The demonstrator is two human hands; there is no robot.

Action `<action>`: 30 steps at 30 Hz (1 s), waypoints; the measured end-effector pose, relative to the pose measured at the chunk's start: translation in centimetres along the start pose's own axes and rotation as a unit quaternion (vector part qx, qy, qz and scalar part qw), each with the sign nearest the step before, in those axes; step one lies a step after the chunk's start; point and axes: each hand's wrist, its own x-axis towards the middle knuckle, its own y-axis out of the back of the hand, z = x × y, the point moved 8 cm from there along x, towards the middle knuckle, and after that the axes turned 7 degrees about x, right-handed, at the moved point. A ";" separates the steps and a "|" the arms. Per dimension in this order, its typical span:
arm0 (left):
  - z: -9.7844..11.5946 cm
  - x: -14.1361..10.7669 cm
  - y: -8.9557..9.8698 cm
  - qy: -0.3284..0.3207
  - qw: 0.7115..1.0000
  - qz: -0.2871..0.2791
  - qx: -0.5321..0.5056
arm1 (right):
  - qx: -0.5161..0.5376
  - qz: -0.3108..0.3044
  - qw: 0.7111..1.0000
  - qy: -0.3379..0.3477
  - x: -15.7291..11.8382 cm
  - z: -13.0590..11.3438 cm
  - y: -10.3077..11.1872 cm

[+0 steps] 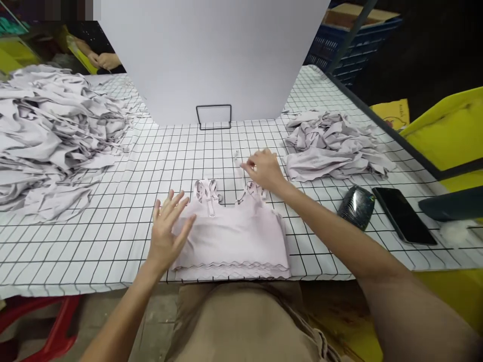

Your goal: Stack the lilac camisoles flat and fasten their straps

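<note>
A stack of pale pink strappy tops [234, 234] lies flat at the table's front edge, straps pointing away from me. My left hand [168, 226] is spread with its fingers apart over the stack's left side, holding nothing. Above the right shoulder of the top garment, my right hand [264, 168] pinches a thin pale strap [241, 173] between thumb and fingers. The strap rises from the neckline. Looped straps [206, 191] rest at the left shoulder.
Heaped pale garments [56, 136] cover the left side; a smaller heap [335, 143] lies right. A white board [219, 60] with a wire stand [214, 117] rises behind. A dark wrapped object [356, 207] and a phone [404, 216] lie right. Another person's hands [103, 61] show at back left.
</note>
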 end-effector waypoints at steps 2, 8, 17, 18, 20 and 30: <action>-0.5 1.1 1.1 0.023 0.999 0.020 -0.034 | -0.039 -0.054 0.995 -0.070 4.1 1.2 -2.6; 1.7 -0.6 -2.5 -0.082 0.990 -0.107 -0.046 | -0.071 -0.135 0.982 -0.111 7.1 2.4 -6.7; 1.3 -0.4 -3.0 -0.009 0.989 -0.063 -0.132 | 0.155 -0.018 0.986 -0.066 5.7 2.2 -3.9; 1.0 0.5 -3.1 0.031 0.979 -0.066 -0.189 | 0.213 -0.003 0.976 -0.047 5.0 1.6 -3.1; 1.1 2.8 -3.6 0.092 0.949 -0.079 -0.291 | 0.292 0.022 0.956 0.007 3.3 0.0 -1.4; 4.0 11.6 -10.6 0.176 0.796 -0.326 -0.478 | 0.302 0.081 0.915 0.255 -2.9 -6.4 4.1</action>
